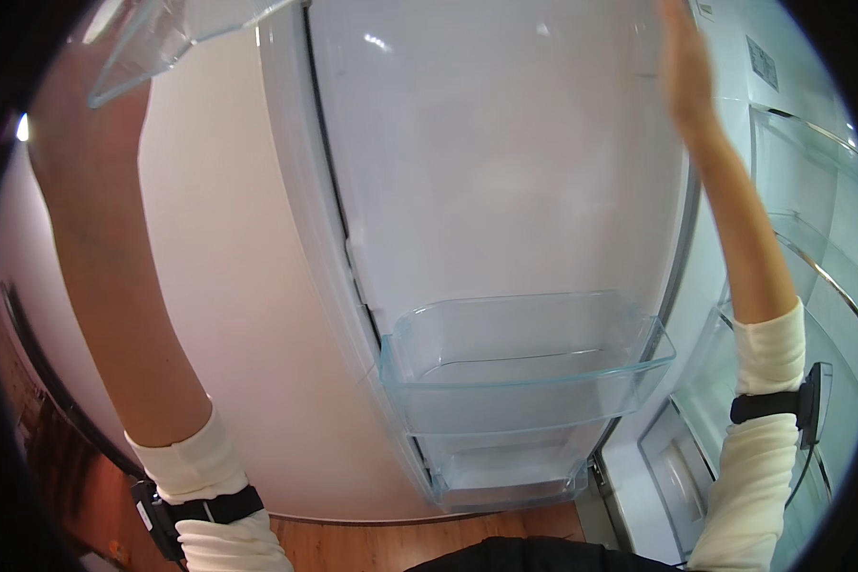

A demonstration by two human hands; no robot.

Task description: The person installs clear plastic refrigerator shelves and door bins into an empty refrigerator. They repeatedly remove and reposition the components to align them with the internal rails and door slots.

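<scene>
At the upper left, a clear plastic door bin (176, 43) hangs tilted, away from the refrigerator door's inner panel (505, 172). My left hand (91, 62) is up behind its corner and appears to hold it; the fingers are hardly visible. On the other side, my right hand (688, 71) reaches up along the right edge of the panel, slightly blurred and seen side-on. Its fingers look stretched out, their tips cut off by the top of the picture, and nothing shows in it. Whether it touches the panel I cannot tell.
Lower on the door sit a large clear bin (534, 400) and a smaller clear bin (510, 477) below it. To the right, the refrigerator's interior has glass shelves (810, 253) and a drawer (677, 462). Wooden flooring (400, 543) shows beneath.
</scene>
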